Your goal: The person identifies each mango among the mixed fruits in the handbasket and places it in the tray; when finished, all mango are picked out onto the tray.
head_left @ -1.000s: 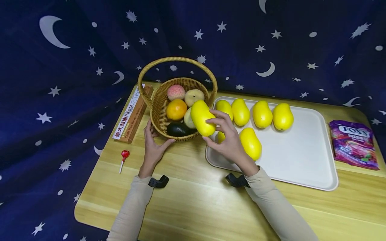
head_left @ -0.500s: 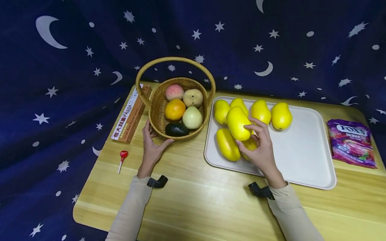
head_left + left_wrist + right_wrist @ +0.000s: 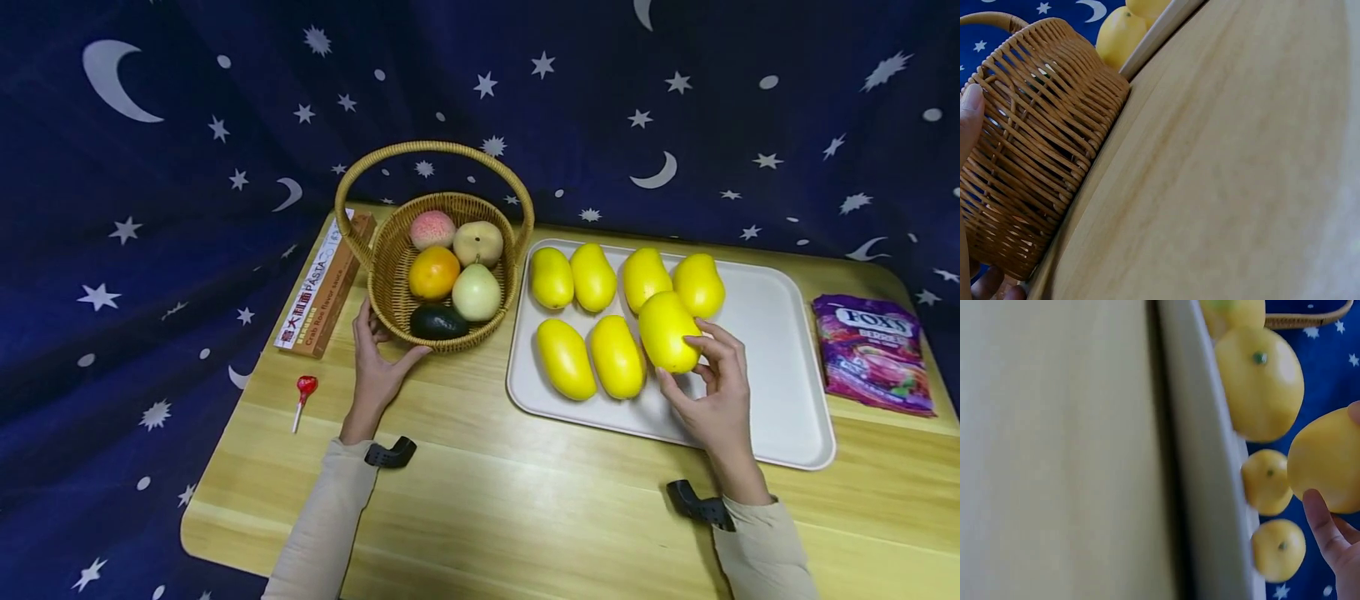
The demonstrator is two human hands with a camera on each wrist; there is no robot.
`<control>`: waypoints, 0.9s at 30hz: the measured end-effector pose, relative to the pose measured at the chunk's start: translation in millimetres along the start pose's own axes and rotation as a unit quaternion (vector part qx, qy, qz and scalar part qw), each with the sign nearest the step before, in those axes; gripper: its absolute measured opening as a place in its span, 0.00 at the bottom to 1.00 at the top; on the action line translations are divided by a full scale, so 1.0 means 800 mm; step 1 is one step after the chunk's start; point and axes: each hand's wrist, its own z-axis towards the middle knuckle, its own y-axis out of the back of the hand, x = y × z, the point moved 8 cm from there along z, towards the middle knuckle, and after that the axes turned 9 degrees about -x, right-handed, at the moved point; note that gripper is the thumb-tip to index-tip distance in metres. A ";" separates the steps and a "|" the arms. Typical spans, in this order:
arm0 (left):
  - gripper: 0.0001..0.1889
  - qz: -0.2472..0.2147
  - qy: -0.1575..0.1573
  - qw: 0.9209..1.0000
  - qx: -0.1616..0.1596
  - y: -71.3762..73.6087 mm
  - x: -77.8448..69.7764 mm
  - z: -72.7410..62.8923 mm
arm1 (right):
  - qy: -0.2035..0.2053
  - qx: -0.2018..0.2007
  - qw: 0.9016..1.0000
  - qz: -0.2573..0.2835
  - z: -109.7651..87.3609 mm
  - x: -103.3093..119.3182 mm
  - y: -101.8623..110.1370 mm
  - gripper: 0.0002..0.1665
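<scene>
My right hand (image 3: pixel 716 387) pinches a yellow mango (image 3: pixel 666 329) between thumb and fingertips, above the white tray (image 3: pixel 780 375). In the right wrist view this mango (image 3: pixel 1329 462) is off the tray, with the thumb against its lower side. Several more mangoes stand in two rows on the tray's left half, among them one at the front (image 3: pixel 618 358). My left hand (image 3: pixel 377 367) grips the near left side of the wicker basket (image 3: pixel 390 304), thumb along its front. A peach (image 3: pixel 432 229), an orange fruit (image 3: pixel 433 273), a pale round fruit (image 3: pixel 477 243), a pear (image 3: pixel 476 292) and an avocado (image 3: pixel 438 322) lie inside.
A pasta box (image 3: pixel 324 292) lies left of the basket, and a red lollipop (image 3: pixel 303 396) nearer the table's left edge. A purple candy bag (image 3: pixel 873 354) is right of the tray. The basket's tall handle (image 3: pixel 435 147) arches up; a starry dark blue cloth (image 3: pixel 585 108) hangs behind.
My right hand has carried the mango from over the basket rightward to above the tray, past the front mangoes. The left hand stays on the basket.
</scene>
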 end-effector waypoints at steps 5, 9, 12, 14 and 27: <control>0.57 0.003 -0.002 1.000 -0.001 0.001 0.001 0.000 | -0.013 -0.006 1.000 -0.016 -0.010 -0.015 0.015 0.34; 0.57 0.003 0.004 1.000 -0.001 0.001 0.002 0.000 | -0.032 0.007 0.999 -0.042 -0.015 -0.027 0.018 0.34; 0.57 -0.002 0.005 1.000 0.000 0.001 0.001 -0.001 | -0.045 0.024 0.997 -0.062 -0.020 -0.031 0.018 0.33; 0.57 -0.002 0.002 1.000 0.001 0.000 0.001 -0.001 | -0.050 0.034 0.996 -0.068 -0.023 -0.033 0.017 0.33; 0.57 -0.002 0.003 1.000 0.000 0.001 0.004 -0.001 | -0.076 0.071 0.988 -0.117 -0.036 -0.056 0.018 0.42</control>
